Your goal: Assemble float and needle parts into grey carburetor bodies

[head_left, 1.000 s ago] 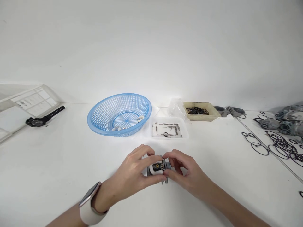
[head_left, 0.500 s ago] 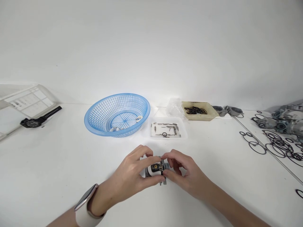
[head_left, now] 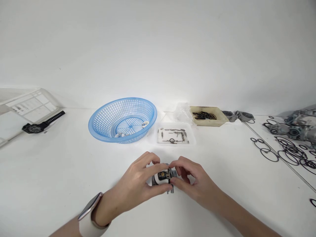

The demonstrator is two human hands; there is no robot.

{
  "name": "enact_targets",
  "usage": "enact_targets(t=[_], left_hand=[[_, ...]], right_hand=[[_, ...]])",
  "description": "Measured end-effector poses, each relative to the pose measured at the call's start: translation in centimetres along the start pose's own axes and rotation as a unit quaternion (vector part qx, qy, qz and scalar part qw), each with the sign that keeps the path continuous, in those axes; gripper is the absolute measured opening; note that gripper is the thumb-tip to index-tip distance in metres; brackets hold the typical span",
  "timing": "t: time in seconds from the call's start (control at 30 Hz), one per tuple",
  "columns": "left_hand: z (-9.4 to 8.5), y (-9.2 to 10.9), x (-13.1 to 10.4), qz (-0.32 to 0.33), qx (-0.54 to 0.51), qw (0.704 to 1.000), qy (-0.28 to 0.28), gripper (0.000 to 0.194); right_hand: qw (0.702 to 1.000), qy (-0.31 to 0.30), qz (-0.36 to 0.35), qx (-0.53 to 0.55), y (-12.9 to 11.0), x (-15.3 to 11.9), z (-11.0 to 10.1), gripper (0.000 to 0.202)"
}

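A small grey metal carburetor (head_left: 173, 172) with a white float (head_left: 160, 179) and a brass jet in its dark middle lies at the front of the white table, between my hands. My left hand (head_left: 139, 179) grips it from the left, index finger along the far side and thumb along the near side. On the right, my right hand (head_left: 195, 179) closes its thumb and index fingertips on the carburetor's right part, beside the float. Whether a small part sits between those fingertips is hidden.
Behind are a blue basket (head_left: 92, 130) with a few white parts, a white tray (head_left: 194, 140) of small pins, and a yellowish box (head_left: 214, 123) of black rings. Grey carburetor parts (head_left: 301, 126) and loose black rings (head_left: 291, 151) lie right; a black watch (head_left: 34, 128) lies left.
Both hands stay on the carburetor in almost the same grip. The whole view has shifted very slightly.
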State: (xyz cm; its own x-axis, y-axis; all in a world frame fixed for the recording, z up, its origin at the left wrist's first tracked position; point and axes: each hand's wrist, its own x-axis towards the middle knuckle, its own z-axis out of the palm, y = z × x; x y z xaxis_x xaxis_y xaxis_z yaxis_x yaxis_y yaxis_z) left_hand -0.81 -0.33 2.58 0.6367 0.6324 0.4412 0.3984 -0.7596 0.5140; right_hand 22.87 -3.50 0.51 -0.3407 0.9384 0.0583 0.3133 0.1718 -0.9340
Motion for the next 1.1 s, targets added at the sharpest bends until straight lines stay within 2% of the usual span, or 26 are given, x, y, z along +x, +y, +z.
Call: enact_targets(t=[0.4,0.67,1.1], left_hand=[[0.27,-0.33,-0.17,-0.002,-0.015,1.0,0.004,0.042],[-0.01,-0.18,0.09,-0.01,-0.018,1.0,-0.017,0.036],[-0.05,-0.22,0.21,0.004,-0.006,1.0,-0.008,0.035]], right_hand=[[1.0,0.008,-0.011,-0.001,0.22,-0.11,0.01,0.019],[0.999,0.02,-0.025,0.0,0.29,-0.25,0.3,0.018],[0.997,0.042,-0.068,-0.011,0.46,-0.16,0.77,0.014]])
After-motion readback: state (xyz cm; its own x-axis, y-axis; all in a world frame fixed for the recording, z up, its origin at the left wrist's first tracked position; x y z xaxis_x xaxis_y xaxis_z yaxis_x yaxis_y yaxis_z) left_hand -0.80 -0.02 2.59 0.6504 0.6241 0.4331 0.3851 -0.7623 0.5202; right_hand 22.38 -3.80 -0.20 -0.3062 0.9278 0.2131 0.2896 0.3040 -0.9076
